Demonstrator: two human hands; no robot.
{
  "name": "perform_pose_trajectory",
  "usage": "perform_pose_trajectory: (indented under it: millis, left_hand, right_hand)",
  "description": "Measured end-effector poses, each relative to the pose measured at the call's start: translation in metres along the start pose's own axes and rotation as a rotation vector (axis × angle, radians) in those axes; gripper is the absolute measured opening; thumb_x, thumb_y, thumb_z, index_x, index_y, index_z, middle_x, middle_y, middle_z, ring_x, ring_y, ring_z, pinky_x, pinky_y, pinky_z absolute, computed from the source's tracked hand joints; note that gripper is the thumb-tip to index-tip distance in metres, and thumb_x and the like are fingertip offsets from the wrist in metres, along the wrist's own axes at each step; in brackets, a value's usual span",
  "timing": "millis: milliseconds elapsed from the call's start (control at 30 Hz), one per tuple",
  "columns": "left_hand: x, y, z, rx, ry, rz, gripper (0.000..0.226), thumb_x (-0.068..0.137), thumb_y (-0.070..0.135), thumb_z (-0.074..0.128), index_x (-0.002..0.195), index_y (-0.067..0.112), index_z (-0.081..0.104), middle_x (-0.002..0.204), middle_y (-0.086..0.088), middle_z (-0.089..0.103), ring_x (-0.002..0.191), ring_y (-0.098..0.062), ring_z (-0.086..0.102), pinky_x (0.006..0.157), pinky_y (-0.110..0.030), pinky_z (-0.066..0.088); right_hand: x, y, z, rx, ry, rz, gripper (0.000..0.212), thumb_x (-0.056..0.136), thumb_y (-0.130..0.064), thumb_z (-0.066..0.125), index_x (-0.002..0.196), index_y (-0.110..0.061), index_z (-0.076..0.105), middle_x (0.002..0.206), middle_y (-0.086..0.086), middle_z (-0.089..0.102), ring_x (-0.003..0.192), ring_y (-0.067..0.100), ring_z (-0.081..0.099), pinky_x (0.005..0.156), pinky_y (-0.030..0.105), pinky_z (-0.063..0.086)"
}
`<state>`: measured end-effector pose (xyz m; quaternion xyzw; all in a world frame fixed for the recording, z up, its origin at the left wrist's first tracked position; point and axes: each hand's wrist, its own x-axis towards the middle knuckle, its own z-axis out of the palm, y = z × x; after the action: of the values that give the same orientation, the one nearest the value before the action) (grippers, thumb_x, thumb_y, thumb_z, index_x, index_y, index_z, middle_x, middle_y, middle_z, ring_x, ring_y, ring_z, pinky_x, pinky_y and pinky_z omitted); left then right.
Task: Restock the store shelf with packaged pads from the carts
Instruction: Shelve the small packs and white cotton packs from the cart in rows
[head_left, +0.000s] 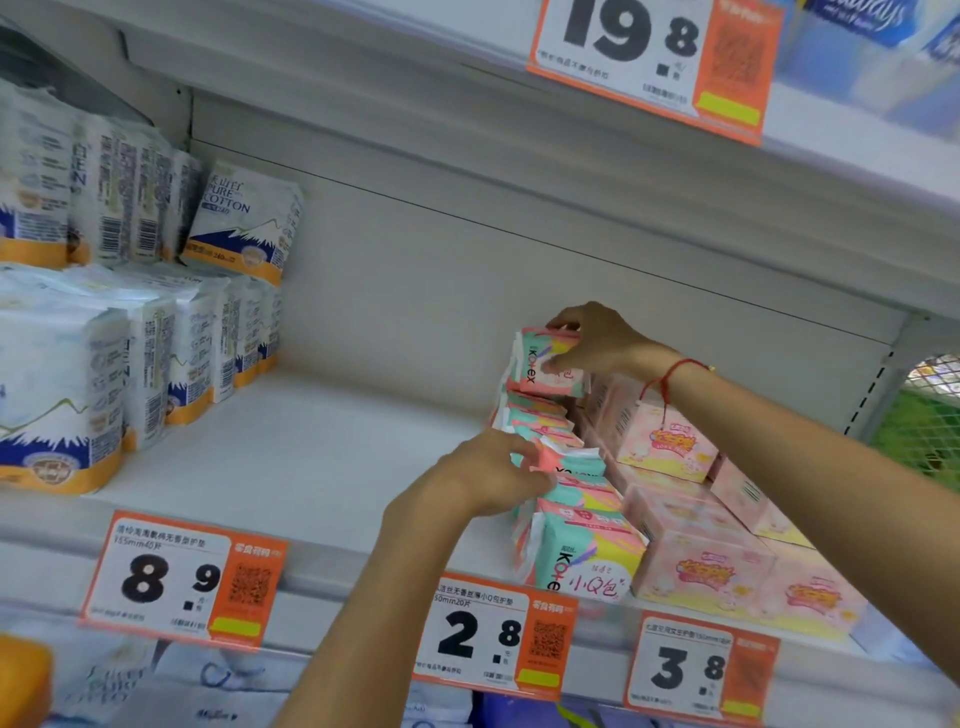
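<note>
Right hand: pinches the top Kotex pack, right of frame centre, above the stack.
Left hand: fingers curled on a pack in the Kotex row, lower down.
Key relation: row runs front-to-back along the shelf; top pack sits directly over it, right hand nearer.

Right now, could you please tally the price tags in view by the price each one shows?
19.8 tag: 1
8.9 tag: 1
2.8 tag: 1
3.8 tag: 1
Total: 4 price tags
</note>
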<state>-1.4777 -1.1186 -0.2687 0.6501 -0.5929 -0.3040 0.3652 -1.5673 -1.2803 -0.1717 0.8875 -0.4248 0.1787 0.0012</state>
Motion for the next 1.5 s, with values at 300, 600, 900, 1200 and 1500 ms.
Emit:
perform_pose_trajectory:
  millis: [300,600,900,1200,1500]
  left_hand:
    - [0.004,0.0,0.002,-0.022,-0.065,0.01,0.042,0.094,0.029,0.056,0.134,0.02,0.052,0.143,-0.003,0.046,0.126,-0.022,0.049,0.104,-0.033,0.04]
    - [0.004,0.003,0.001,-0.086,-0.053,-0.014,0.039,0.094,0.026,0.056,0.131,0.017,0.054,0.141,-0.002,0.048,0.126,-0.019,0.047,0.094,-0.026,0.04]
    - [-0.048,0.024,-0.04,-0.001,0.272,-0.023,0.029,0.092,0.015,0.057,0.12,0.011,0.062,0.117,-0.009,0.065,0.095,-0.018,0.058,0.079,-0.021,0.041]
    - [-0.178,0.031,-0.076,0.305,0.37,-0.134,0.023,0.093,0.018,0.056,0.115,0.016,0.065,0.1,-0.002,0.065,0.101,-0.022,0.063,0.088,-0.031,0.049]
    - [-0.318,-0.039,-0.118,0.743,0.507,-0.496,0.03,0.097,0.027,0.046,0.126,0.029,0.056,0.132,0.0,0.056,0.117,-0.023,0.055,0.095,-0.035,0.046]
  right_hand:
    - [0.006,0.016,0.031,0.016,0.02,0.102,0.049,0.079,-0.021,0.073,0.123,-0.015,0.052,0.127,0.006,0.058,0.112,0.025,0.056,0.085,0.03,0.045]
    - [-0.003,0.011,0.023,-0.02,0.001,0.056,0.064,0.077,-0.021,0.075,0.133,-0.018,0.045,0.134,0.006,0.048,0.12,0.024,0.049,0.089,0.029,0.041]
    - [-0.084,-0.011,-0.006,0.134,0.023,-0.148,0.021,0.082,-0.011,0.064,0.101,-0.017,0.072,0.102,0.002,0.07,0.084,0.013,0.059,0.073,0.023,0.044]
    - [-0.171,-0.108,0.017,0.594,-0.183,-0.349,0.025,0.083,0.006,0.055,0.09,-0.011,0.071,0.078,0.009,0.069,0.058,0.001,0.061,0.067,0.02,0.053]
    - [-0.228,-0.231,0.074,0.731,-0.396,-0.561,0.015,0.088,-0.017,0.062,0.098,-0.025,0.069,0.103,0.001,0.068,0.092,0.014,0.062,0.082,0.033,0.049]
